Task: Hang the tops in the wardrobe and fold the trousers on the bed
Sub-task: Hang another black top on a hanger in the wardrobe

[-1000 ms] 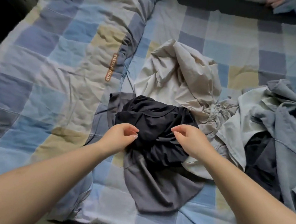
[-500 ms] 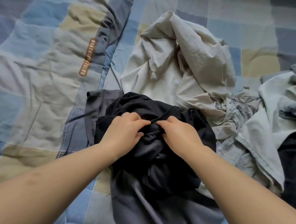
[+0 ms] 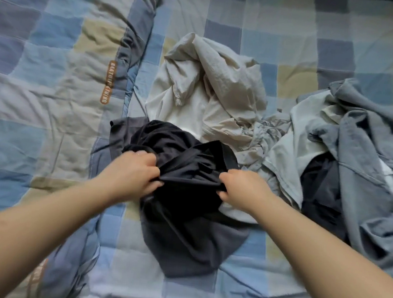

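Item: black garment (image 3: pixel 185 152), crumpled, lying on the checked bedspread (image 3: pixel 261 35); taken here as the landmark.

Grip: left hand (image 3: pixel 132 174) and right hand (image 3: pixel 242 189) each have fingers curled into one hem or band along its near edge, set apart so the cloth between them is drawn taut. The two-point hold probably serves to open the piece out and show whether it is a top or trousers; that cannot yet be told.

Beneath it: dark grey garment (image 3: pixel 193 242), spread flat, reaching toward the viewer and showing again at its far left corner.

Beyond it, touching: beige garment (image 3: pixel 209 82), heaped.

Right of it: pale grey-green garment (image 3: pixel 294 144), creased, with a drawstring bunched at the inner edge; further right, a blue-grey garment (image 3: pixel 370 151) overlying a dark piece (image 3: pixel 319 184).

Left of it: folded quilt (image 3: pixel 55 63) in matching checks, bearing an orange label.

Status: sorting appears barely begun; nothing folded, wardrobe not in view.
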### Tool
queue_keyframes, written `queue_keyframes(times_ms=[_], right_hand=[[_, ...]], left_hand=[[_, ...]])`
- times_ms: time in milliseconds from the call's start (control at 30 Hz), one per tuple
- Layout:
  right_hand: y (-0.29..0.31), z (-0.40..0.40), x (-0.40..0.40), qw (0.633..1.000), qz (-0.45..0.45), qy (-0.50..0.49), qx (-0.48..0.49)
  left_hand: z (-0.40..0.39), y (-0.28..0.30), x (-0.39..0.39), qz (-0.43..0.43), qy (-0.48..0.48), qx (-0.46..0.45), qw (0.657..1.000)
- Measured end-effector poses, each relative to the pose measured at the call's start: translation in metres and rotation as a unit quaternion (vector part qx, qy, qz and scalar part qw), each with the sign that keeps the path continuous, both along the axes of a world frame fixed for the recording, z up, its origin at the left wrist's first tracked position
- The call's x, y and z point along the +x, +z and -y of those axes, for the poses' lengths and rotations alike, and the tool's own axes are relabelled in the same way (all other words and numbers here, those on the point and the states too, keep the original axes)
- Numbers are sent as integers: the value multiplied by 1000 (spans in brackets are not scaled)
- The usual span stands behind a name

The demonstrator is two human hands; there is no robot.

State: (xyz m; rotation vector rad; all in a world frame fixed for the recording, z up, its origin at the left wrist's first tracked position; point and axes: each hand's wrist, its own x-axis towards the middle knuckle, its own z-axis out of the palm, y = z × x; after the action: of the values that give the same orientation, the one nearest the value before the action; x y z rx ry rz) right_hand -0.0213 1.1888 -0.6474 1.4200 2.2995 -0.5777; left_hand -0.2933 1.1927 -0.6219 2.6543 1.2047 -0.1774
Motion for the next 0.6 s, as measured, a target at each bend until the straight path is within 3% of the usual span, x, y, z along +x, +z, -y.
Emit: queue_keyframes(times_ms=[233, 333, 467, 600], right_hand=[[67, 29, 14, 995, 50, 52, -63], [103, 36, 21, 990, 70, 40, -118], [148, 48, 28, 978, 92, 65, -174], [206, 54, 40, 979, 97, 66, -167]], left_hand=[[11, 94, 12, -22, -23, -11, 999], [12, 129, 11, -70, 49, 6, 996], [13, 179, -2, 31, 146, 24, 989], [22, 239, -3, 83, 133, 38, 987]])
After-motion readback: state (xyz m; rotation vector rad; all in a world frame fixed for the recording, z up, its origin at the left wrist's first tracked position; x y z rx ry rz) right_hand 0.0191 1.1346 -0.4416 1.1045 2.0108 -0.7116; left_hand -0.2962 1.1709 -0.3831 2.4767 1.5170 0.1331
